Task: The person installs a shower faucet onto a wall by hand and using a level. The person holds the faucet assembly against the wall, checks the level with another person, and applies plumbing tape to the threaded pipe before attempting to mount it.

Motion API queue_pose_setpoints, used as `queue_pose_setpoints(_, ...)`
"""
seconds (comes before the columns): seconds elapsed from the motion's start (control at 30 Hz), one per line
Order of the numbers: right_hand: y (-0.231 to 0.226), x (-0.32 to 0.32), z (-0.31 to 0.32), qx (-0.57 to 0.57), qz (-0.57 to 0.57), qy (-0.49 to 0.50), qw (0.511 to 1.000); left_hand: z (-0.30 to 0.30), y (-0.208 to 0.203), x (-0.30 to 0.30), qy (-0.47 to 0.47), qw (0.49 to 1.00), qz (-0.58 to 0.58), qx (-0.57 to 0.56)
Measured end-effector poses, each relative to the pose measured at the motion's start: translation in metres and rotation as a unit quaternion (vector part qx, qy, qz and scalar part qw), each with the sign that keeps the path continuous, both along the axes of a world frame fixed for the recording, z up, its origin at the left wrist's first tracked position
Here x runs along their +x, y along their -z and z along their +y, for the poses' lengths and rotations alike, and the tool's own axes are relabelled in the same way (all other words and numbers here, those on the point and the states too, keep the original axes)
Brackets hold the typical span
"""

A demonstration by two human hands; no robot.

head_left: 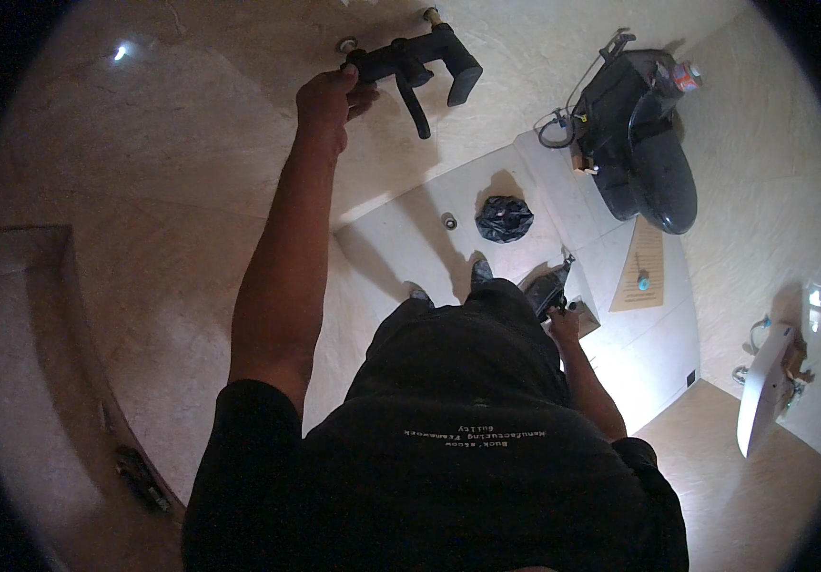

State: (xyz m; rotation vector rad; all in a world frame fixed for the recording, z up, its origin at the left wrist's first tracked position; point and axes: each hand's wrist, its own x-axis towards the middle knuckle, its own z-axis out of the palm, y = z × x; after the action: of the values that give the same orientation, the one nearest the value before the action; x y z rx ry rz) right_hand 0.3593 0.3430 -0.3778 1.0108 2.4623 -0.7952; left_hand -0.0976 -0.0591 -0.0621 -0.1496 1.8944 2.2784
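Observation:
My left hand (327,103) is raised to the tiled wall, fingers wrapped round the left end of a black mixer tap (401,62). The tap's long lever and its spout hang downward. A brass fitting (433,16) shows at the wall by its right end, and a round wall outlet (346,45) beside its left end. Low at my right side, my right hand (565,326) is closed on something dark I cannot make out. Next to it are a black plastic-wrapped item (546,291) and an open cardboard box (586,322).
A black toilet (663,172) stands at the far right, with a hose (553,132) beside it. On the floor lie a black plastic bag (504,219), a drain (449,221) and a cardboard sheet (641,272). A white basin (763,391) is at right, a recessed ledge (20,250) at left.

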Motion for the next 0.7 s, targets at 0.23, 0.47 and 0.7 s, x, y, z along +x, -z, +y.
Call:
queue_pose_setpoints(0.23,0.015,-0.080,0.005,-0.002,0.081,-0.017,0.997,0.014,-0.003,0.015,-0.075,0.995,-0.057,0.041)
queue_pose_setpoints(0.47,-0.047,-0.187,0.008,-0.248,0.111,-0.059,0.960,-0.024,0.016,0.065,-0.259,0.958,-0.122,-0.012)
queue_pose_setpoints(0.7,0.043,-0.183,0.102,-0.183,0.050,-0.072,0.979,0.012,-0.005,0.027,-0.167,0.986,-0.012,0.009)
